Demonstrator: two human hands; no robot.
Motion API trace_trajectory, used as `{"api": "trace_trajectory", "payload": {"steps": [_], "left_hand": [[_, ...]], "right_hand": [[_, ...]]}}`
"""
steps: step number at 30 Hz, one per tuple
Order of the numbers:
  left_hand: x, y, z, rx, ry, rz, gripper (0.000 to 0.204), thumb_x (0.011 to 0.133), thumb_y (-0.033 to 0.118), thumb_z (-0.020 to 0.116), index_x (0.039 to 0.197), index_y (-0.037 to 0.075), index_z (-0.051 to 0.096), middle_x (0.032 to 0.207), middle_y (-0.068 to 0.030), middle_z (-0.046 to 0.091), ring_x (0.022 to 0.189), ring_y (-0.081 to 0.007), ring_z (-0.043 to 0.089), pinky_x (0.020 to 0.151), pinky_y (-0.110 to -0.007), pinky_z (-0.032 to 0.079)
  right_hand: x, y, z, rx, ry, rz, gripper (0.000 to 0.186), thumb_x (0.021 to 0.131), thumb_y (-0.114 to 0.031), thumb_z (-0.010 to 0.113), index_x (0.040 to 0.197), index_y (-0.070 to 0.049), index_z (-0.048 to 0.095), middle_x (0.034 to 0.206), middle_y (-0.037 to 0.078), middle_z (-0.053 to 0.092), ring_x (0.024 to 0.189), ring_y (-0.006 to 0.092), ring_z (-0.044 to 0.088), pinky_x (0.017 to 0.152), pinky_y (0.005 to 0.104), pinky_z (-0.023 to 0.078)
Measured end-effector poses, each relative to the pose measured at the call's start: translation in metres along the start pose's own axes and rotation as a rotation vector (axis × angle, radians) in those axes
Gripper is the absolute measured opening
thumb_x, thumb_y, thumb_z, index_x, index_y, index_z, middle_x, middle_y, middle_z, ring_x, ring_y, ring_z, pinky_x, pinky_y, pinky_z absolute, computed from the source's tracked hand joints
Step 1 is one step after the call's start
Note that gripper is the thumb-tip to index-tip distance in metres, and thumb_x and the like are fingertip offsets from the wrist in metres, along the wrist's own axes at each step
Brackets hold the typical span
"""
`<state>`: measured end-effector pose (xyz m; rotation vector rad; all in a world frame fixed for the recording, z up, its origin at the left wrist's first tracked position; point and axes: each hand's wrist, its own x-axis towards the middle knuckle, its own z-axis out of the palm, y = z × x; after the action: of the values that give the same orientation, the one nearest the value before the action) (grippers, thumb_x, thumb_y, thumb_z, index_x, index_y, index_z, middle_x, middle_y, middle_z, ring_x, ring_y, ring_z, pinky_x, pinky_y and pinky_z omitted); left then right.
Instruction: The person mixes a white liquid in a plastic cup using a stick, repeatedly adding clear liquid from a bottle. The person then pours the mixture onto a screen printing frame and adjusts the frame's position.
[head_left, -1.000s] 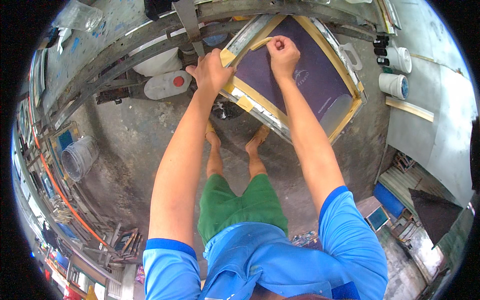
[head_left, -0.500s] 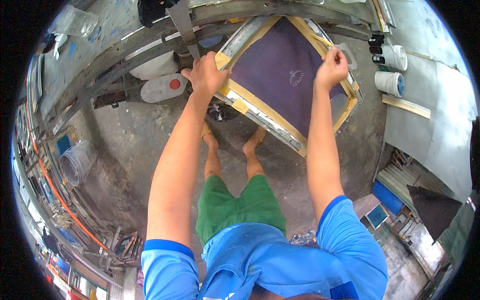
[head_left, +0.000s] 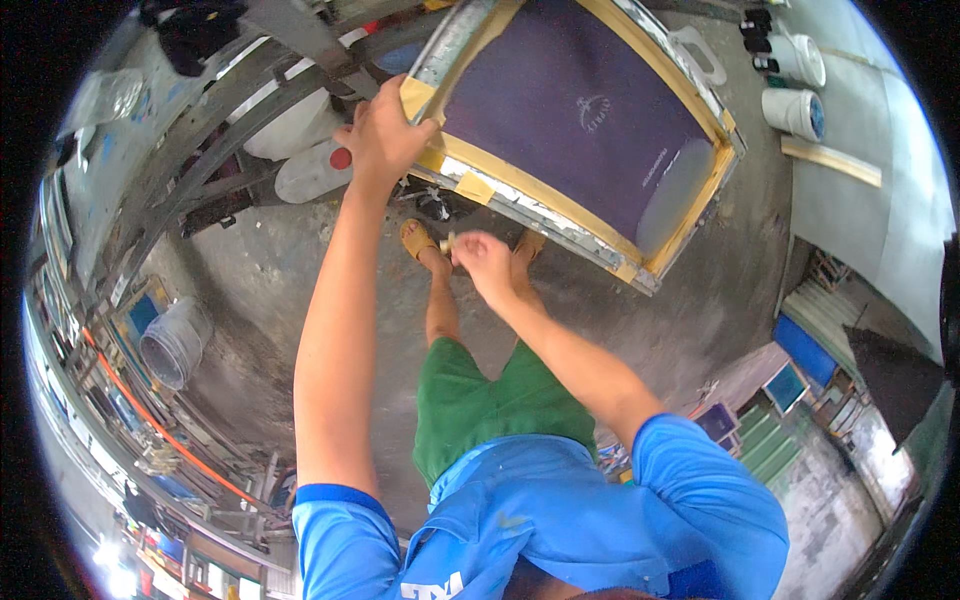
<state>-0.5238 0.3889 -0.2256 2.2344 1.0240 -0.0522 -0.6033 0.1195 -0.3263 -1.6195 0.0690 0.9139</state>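
Observation:
A screen-printing frame [head_left: 575, 238] with taped metal edges and dark purple mesh [head_left: 560, 110] is tilted in front of me. Its left corner is in my left hand [head_left: 385, 140], the fingers closed around the edge beside a yellow tape patch [head_left: 416, 97]. Below the frame's lower edge, apart from it, my right hand [head_left: 483, 265] pinches a small wad of yellowish tape [head_left: 447, 243] between thumb and fingers. Tan tape lines the inside of the frame, and a second tape patch [head_left: 475, 187] sits on the lower edge.
Grey metal beams [head_left: 310, 40] run along the upper left, with a white jug [head_left: 312, 172] behind them. White buckets [head_left: 793, 113] stand at the upper right near a wooden strip [head_left: 830, 160]. A clear bucket [head_left: 176, 343] is on the concrete floor at left.
My right hand has left the frame's upper right edge and come down and left with the bit of tape. The left hand keeps its hold on the frame.

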Motion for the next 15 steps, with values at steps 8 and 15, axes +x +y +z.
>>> {"api": "trace_trajectory", "payload": {"steps": [8,15], "left_hand": [[0.011,-0.017,0.01,0.12,0.014,0.045,0.076,0.077,0.05,0.086,0.14,0.014,0.059,0.125,-0.0087,0.074,0.116,-0.0321,0.069,0.101,-0.06,0.044],[0.006,-0.002,0.003,0.17,-0.01,-0.018,0.08,0.076,0.049,0.085,0.144,0.016,0.058,0.144,-0.0067,0.062,0.137,-0.0366,0.051,0.108,-0.071,0.029]], "right_hand": [[0.136,0.047,0.023,-0.633,0.124,0.127,0.067,0.105,-0.054,0.042,0.158,-0.012,0.039,0.168,0.014,0.03,0.157,0.0339,0.022,0.128,0.0471,0.017],[0.13,0.049,0.03,-0.601,0.16,0.134,0.065,0.104,-0.053,0.045,0.154,-0.012,0.043,0.164,0.015,0.034,0.153,0.0348,0.026,0.126,0.0477,0.021]]}}
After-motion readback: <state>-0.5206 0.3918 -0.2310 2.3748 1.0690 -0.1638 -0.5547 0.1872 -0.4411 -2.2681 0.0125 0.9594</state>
